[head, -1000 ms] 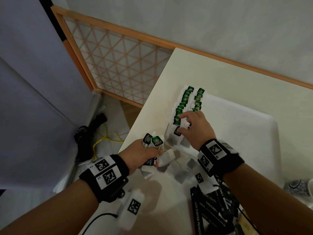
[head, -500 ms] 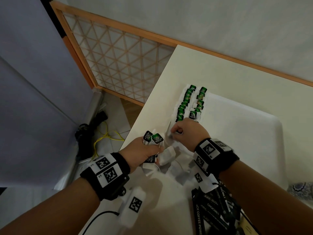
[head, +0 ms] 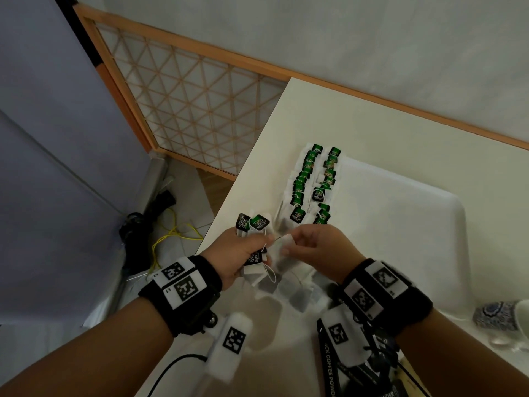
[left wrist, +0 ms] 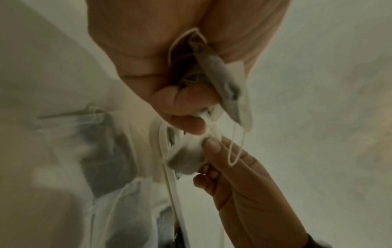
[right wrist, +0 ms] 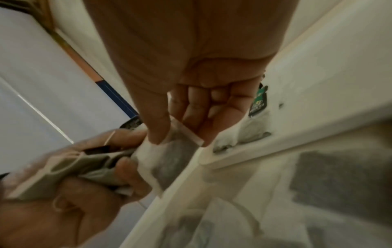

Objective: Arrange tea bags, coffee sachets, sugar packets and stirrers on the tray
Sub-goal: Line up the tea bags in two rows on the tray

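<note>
A white tray (head: 400, 219) lies on the cream table, with two rows of green-tagged tea bags (head: 313, 179) along its left side. My left hand (head: 243, 253) grips a bunch of tea bags (head: 252, 224), their green tags sticking up above the fist. My right hand (head: 303, 245) pinches one tea bag (right wrist: 165, 156) between thumb and forefinger, right against the left hand's bunch. The left wrist view shows that same tea bag (left wrist: 186, 159) held between the two hands. Loose tea bags (head: 289, 285) lie on the table below the hands.
Black coffee sachets (head: 343, 371) lie near the table's front, under my right wrist. A blue-patterned cup (head: 498, 313) stands at the right edge. The table's left edge (head: 229, 207) drops to the floor with cables (head: 171, 233). A lattice screen (head: 186, 101) stands behind.
My right hand has drawn back from the tea bag rows on the tray toward my left hand and now pinches a tea bag at the bunch. The left hand stayed in place.
</note>
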Tool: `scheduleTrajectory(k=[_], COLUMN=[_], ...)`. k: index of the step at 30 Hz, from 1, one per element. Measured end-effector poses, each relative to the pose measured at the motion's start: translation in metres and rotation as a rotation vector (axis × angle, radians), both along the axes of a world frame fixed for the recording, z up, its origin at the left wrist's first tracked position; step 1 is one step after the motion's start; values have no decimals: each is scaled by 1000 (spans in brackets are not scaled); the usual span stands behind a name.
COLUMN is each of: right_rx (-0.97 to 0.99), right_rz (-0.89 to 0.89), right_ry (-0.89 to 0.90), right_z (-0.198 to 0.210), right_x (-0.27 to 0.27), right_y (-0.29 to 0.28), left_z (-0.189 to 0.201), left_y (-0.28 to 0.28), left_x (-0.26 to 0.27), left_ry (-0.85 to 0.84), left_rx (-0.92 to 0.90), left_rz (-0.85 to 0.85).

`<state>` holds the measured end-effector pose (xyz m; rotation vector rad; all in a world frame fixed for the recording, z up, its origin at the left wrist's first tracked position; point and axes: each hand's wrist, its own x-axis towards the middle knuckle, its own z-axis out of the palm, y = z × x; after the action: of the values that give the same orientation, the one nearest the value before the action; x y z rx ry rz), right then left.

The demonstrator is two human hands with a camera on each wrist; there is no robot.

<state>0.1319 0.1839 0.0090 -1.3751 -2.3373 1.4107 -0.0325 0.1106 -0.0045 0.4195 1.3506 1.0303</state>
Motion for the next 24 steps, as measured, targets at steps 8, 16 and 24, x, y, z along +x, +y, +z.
scheduleTrajectory(k=[8, 16, 24], right_rx=[-145, -249, -97], right_rz=[-184, -330, -489], right_ry=[198, 349, 247], right_z=[8, 12, 7], right_x=[23, 32, 49], right_y=[2, -1, 5], left_z=[9, 17, 11], left_y=[-4, -5, -8], left_x=[4, 4, 4], left_ry=[-128, -189, -117], left_rx=[34, -46, -70], left_rz=[23, 11, 17])
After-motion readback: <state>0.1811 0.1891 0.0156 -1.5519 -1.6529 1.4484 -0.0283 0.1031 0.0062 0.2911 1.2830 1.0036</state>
